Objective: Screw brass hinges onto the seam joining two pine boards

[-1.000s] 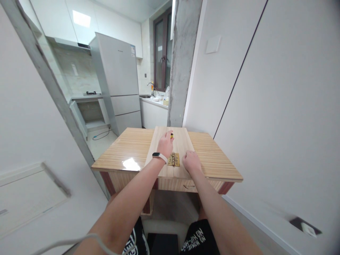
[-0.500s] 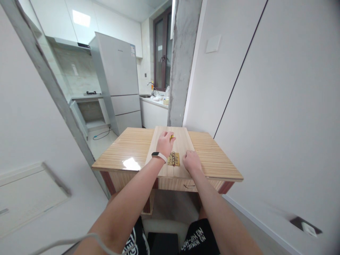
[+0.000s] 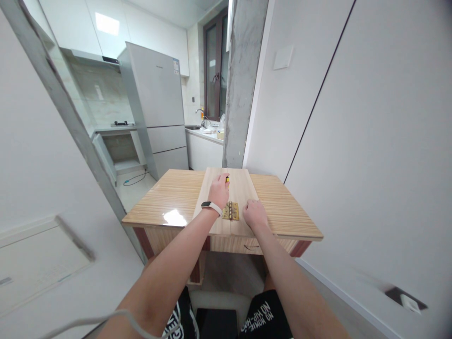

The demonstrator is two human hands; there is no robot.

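Two pale wooden boards point(image 3: 238, 188) lie side by side on the desk, with a seam between them. A brass butterfly hinge point(image 3: 230, 211) lies across the seam on the near half. My left hand point(image 3: 219, 190), with a white-banded wrist tracker point(image 3: 212, 206), is over the far half. Its fingers are closed around a small upright yellow-and-black handle point(image 3: 227, 179), like that of a short screwdriver. Whatever lies under the handle is hidden by this hand. My right hand point(image 3: 255, 214) rests curled on the right board, right of the hinge. Its fingertips and anything beneath them are hidden.
The wood-grain desk point(image 3: 173, 193) has a drawer with a handle point(image 3: 251, 247) at the front. A white wall point(image 3: 353, 141) stands close on the right. Beyond the desk are a concrete pillar point(image 3: 243, 84) and a refrigerator point(image 3: 155, 89). A pale cable point(image 3: 116, 314) crosses my left arm.
My left hand has shifted its fingers on the yellow-and-black handle and turned slightly, so more of the handle shows. My right hand, the boards and the hinge have stayed put.
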